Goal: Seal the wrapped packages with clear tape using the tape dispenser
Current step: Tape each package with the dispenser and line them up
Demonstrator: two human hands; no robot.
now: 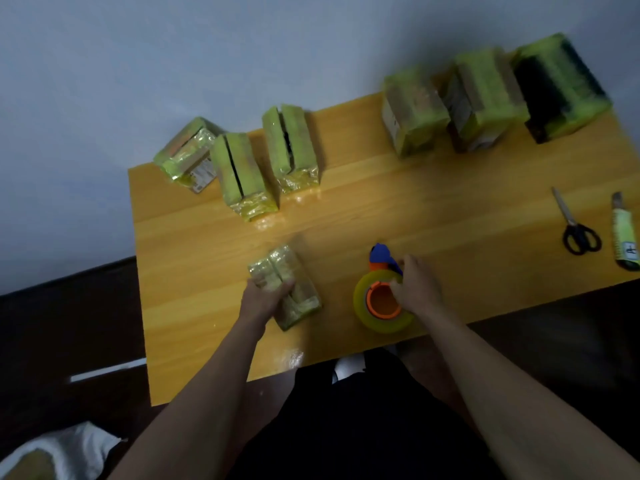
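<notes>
Seven yellow-green film-wrapped packages lay on a glossy orange-brown wooden table [381,209] as a seated person worked at its near edge. The left hand [265,299] gripped the nearest, a small pale block in clear shiny wrap [289,289], fingers curled over its near left corner while it sat flat on the wood. Just to the right, apart from that package, the right hand [417,289] held a tape dispenser with a blue and orange plastic frame [381,256], its fingers curled about the frame beside the orange hub; the dispenser's roll of clear yellowish tape [382,306] rested on the tabletop. Along the far edge stood two groups of three. On the left, a tilted bundle with a printed label [188,155] overhung the table's corner, next to two upright blocks each showing a dark slit down the top [239,171] [289,143]. On the right, well apart from those, sat a larger brown-faced parcel [412,110], a second parcel [483,98] touching it, and a black-sided one [559,86] at the far corner; all three were blurred. Near the table's right edge lay a pair of black-handled steel scissors [575,225] and, just beside them, a pale green utility knife [625,233]. A grey wall [173,46] rose behind the table, and a white cloth [65,452] showed at the lower left on the dark floor.
</notes>
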